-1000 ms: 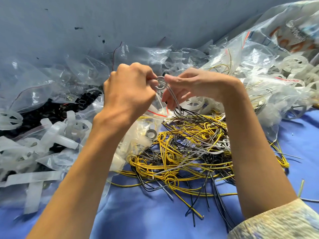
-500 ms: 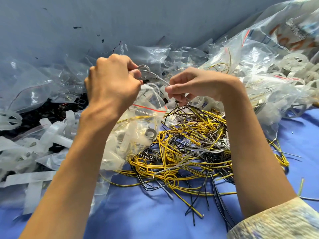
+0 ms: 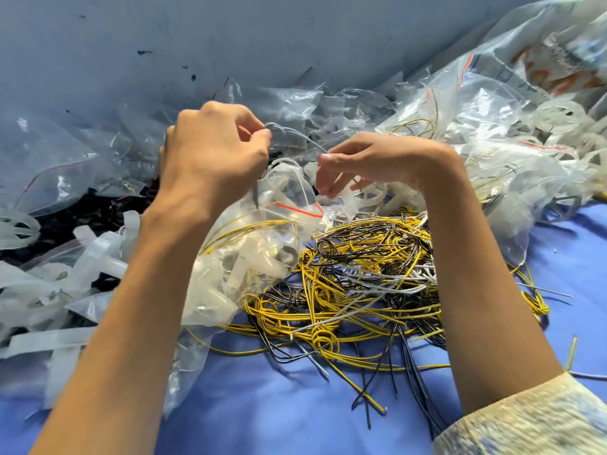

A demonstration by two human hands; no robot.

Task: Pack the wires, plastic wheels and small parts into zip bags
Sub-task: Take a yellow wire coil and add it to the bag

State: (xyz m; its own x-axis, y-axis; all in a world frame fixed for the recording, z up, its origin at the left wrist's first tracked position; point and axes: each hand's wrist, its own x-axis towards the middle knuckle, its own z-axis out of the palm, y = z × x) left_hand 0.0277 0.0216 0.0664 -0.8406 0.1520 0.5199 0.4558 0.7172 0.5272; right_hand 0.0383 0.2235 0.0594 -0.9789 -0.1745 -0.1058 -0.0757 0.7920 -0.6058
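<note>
Mostly unfinished, I judge: on the blue surface (image 3: 295,408) some filled zip bags (image 3: 486,116) are heaped at the right, yet a big tangle of yellow, black and white wires (image 3: 361,274) lies loose. Above it, the left hand (image 3: 210,159) and right hand (image 3: 377,159) each pinch an end of one grey wire (image 3: 297,135) with curled fingers.
</note>
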